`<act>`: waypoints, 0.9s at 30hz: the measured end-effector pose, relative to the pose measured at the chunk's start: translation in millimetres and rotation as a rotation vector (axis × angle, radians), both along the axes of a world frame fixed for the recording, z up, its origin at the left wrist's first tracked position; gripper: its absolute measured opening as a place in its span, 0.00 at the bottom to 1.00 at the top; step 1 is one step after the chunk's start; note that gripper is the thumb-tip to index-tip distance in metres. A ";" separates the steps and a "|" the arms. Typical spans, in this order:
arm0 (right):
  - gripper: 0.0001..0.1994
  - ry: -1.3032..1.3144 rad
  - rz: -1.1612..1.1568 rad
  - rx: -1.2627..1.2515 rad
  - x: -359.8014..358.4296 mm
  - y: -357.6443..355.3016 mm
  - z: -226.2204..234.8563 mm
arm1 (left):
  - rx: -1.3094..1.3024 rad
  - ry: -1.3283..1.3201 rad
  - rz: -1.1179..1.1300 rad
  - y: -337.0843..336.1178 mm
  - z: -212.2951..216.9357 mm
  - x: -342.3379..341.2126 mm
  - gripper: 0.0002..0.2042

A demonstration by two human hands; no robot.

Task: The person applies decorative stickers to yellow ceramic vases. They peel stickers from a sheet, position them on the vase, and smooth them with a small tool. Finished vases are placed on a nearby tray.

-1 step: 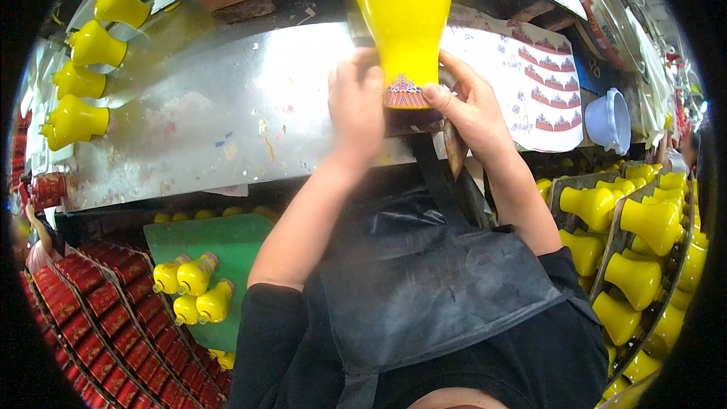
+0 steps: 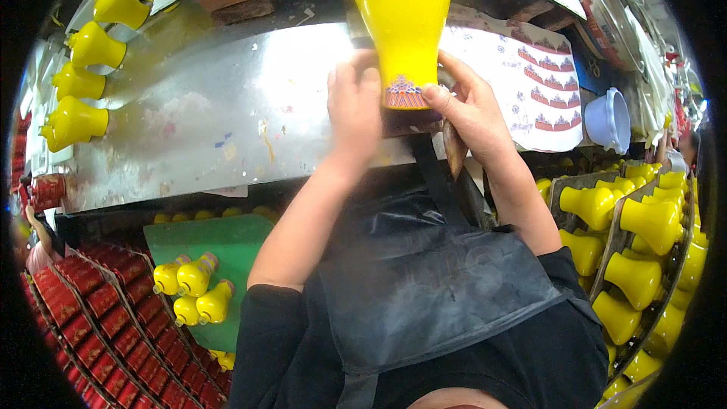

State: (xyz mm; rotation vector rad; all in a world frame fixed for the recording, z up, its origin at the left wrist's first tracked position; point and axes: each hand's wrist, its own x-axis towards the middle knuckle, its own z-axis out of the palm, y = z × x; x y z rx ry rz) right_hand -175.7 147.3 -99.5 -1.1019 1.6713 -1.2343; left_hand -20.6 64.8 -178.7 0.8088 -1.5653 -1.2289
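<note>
A glossy yellow vase (image 2: 405,23) stands out over the near edge of the metal worktop, its foot toward me. Round the foot runs a patterned decal band (image 2: 406,93) in orange, blue and purple. My right hand (image 2: 478,110) grips the foot from the right, thumb against the decal and fingers behind. My left hand (image 2: 354,110), smeared by motion, is closed against the vase's left side; its fingertips are partly hidden. Below my right palm hangs a brown, pointed tool (image 2: 454,150); its upper part is hidden by the hand.
A decal sheet (image 2: 556,79) lies right of the vase, beside a pale blue bucket (image 2: 606,121). Yellow vases (image 2: 74,121) line the far left. More fill racks (image 2: 636,280) at right. Smaller decorated ones stand on a green board (image 2: 250,246) near red boxes (image 2: 113,318).
</note>
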 end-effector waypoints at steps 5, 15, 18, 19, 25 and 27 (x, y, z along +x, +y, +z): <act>0.35 -0.086 0.000 0.049 -0.1 1.0 3.1 | -0.066 -0.067 -0.012 2.7 0.7 2.9 0.24; 0.34 -0.040 -0.009 0.013 0.5 -1.0 0.4 | -0.044 -0.055 0.020 4.9 6.3 -2.3 0.25; 0.33 -0.043 -0.016 0.028 0.5 -0.8 -0.5 | -0.057 -0.065 0.032 5.6 3.4 -2.7 0.24; 0.33 -0.044 -0.021 0.035 0.8 -1.0 -0.8 | -0.056 -0.061 0.038 5.7 2.2 -2.8 0.23; 0.34 -0.035 -0.035 0.007 3.0 -1.3 -0.1 | 0.091 0.080 -0.068 2.0 -1.1 0.7 0.19; 0.34 -0.026 -0.034 0.024 3.1 -0.8 1.6 | 0.138 0.097 -0.074 3.8 0.0 1.5 0.19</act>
